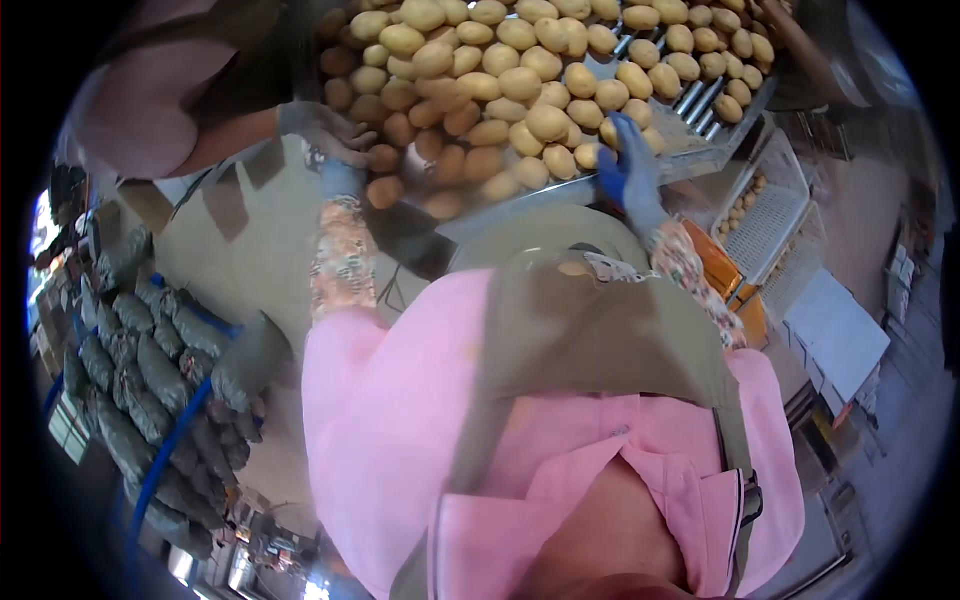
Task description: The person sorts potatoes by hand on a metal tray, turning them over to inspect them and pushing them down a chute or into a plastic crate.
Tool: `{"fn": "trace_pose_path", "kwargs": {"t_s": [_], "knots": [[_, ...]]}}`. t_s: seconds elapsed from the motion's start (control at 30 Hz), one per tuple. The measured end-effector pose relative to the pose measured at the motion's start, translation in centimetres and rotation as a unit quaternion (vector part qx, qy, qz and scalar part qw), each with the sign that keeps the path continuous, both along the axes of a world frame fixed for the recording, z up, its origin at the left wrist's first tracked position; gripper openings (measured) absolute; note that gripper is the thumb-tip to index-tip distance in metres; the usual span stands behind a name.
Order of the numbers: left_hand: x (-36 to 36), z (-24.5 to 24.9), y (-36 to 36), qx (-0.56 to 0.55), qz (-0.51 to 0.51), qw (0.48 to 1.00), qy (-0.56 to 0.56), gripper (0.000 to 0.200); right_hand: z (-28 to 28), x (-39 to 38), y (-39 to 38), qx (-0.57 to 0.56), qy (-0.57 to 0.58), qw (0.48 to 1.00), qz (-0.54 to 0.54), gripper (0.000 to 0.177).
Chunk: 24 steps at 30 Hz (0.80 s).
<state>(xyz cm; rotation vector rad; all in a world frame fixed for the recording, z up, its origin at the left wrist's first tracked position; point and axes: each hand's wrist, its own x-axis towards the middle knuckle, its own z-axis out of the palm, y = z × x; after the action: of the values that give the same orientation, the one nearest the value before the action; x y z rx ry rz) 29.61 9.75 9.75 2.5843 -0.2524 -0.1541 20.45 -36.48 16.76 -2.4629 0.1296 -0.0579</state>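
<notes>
Many yellow-brown potatoes (520, 85) lie heaped on a metal roller table (700, 110) in front of me. My right hand (635, 175), in a blue and pale glove, is at the table's near edge. Its fingers are stretched upward beside the nearest potatoes, and it grips nothing that I can see. My left hand (343, 180), also gloved in pale blue, is by the left end of the heap. A co-worker's gloved hand (325, 130) overlaps it, so its fingers are hidden. Potatoes near it look darker and partly blurred.
Co-workers' arms reach in from the left and the upper right. On the right stand a white plastic crate (765, 215) with some potatoes and an orange crate (710, 255). Filled dark green sacks (150, 370) are stacked at left beside a blue rail (165, 455).
</notes>
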Motion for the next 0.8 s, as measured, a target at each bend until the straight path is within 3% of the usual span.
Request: {"fn": "trace_pose_path", "kwargs": {"t_s": [0.03, 0.07, 0.1, 0.13, 0.17, 0.2, 0.23, 0.27, 0.3, 0.37, 0.4, 0.43, 0.5, 0.53, 0.57, 0.6, 0.63, 0.7, 0.73, 0.8], "knots": [[0.2, -0.2, 0.6, 0.109, -0.133, 0.968, -0.18, 0.028, -1.5, 1.1, 2.0, -0.034, -0.028, 0.998, 0.053, 0.054], [-0.7, 2.2, 0.0, 0.071, -0.019, 0.997, -0.004, 0.032, -2.5, 1.1, 4.7, -0.04, -0.006, 0.997, 0.065, 0.055], [-1.7, 4.7, -1.7, 0.026, 0.098, 0.981, 0.168, 0.037, -3.0, 1.1, 6.8, -0.047, 0.015, 0.996, 0.076, 0.056], [-3.0, 4.4, -1.9, 0.044, 0.132, 0.98, 0.145, 0.042, -2.7, 1.1, 8.2, -0.117, 0.008, 0.989, 0.092, 0.054], [-4.5, 3.3, -1.9, 0.061, 0.167, 0.976, 0.122, 0.047, -1.9, 1.4, 8.4, -0.109, 0.004, 0.989, 0.101, 0.054], [-6.0, 2.1, -1.8, -0.004, 0.216, 0.969, 0.118, 0.053, -0.8, 2.0, 7.9, -0.008, 0.012, 0.98, 0.199, 0.053], [-7.7, 0.0, -1.7, -0.176, 0.307, 0.916, 0.188, 0.052, 0.3, 2.2, 7.9, 0.092, 0.024, 0.951, 0.295, 0.052], [-8.8, 0.2, -2.5, -0.223, 0.231, 0.942, 0.095, 0.046, 1.3, 1.4, 8.9, 0.181, 0.096, 0.955, 0.213, 0.05], [-10.2, 0.3, -3.9, -0.266, 0.152, 0.952, 0.001, 0.05, 2.4, 1.0, 9.4, 0.184, 0.107, 0.952, 0.222, 0.05], [-11.6, 2.2, -8.0, -0.27, 0.225, 0.936, 0.032, 0.053, 4.9, 1.6, 9.9, 0.232, 0.171, 0.931, 0.223, 0.05], [-10.9, 7.9, -11.7, -0.38, 0.278, 0.877, 0.1, 0.056, 6.6, 1.5, 10.6, 0.346, 0.279, 0.876, 0.188, 0.057], [-9.8, 12.7, -15.0, -0.554, 0.411, 0.695, 0.203, 0.057, 6.9, 1.7, 11.1, 0.343, 0.283, 0.874, 0.194, 0.057], [-9.7, 14.1, -16.6, -0.534, 0.385, 0.725, 0.201, 0.05, 7.4, 1.9, 11.8, 0.346, 0.266, 0.859, 0.268, 0.068], [-9.7, 13.4, -16.7, -0.537, 0.386, 0.723, 0.199, 0.05, 8.8, 2.4, 12.1, 0.378, 0.319, 0.829, 0.261, 0.072], [-9.6, 12.2, -16.8, -0.383, 0.301, 0.871, 0.064, 0.045, 9.2, 2.7, 12.3, 0.375, 0.319, 0.83, 0.263, 0.072], [-9.6, 11.0, -16.9, -0.201, 0.196, 0.957, -0.076, 0.04, 9.5, 2.9, 12.4, 0.403, 0.329, 0.825, 0.224, 0.073], [-9.4, 10.6, -17.2, -0.203, 0.197, 0.956, -0.077, 0.04, 9.6, 3.0, 12.4, 0.431, 0.337, 0.817, 0.183, 0.074], [-9.3, 9.8, -17.7, -0.417, 0.287, 0.86, 0.064, 0.033, 9.0, 3.1, 11.6, 0.457, 0.312, 0.812, 0.185, 0.073], [-8.9, 12.0, -17.7, -0.307, 0.157, 0.937, -0.06, 0.034, 8.9, 3.3, 11.2, 0.442, 0.323, 0.815, 0.19, 0.072], [-8.8, 11.8, -17.8, -0.365, 0.169, 0.916, 0.001, 0.034, 8.6, 3.2, 10.8, 0.425, 0.333, 0.819, 0.192, 0.07]]}}
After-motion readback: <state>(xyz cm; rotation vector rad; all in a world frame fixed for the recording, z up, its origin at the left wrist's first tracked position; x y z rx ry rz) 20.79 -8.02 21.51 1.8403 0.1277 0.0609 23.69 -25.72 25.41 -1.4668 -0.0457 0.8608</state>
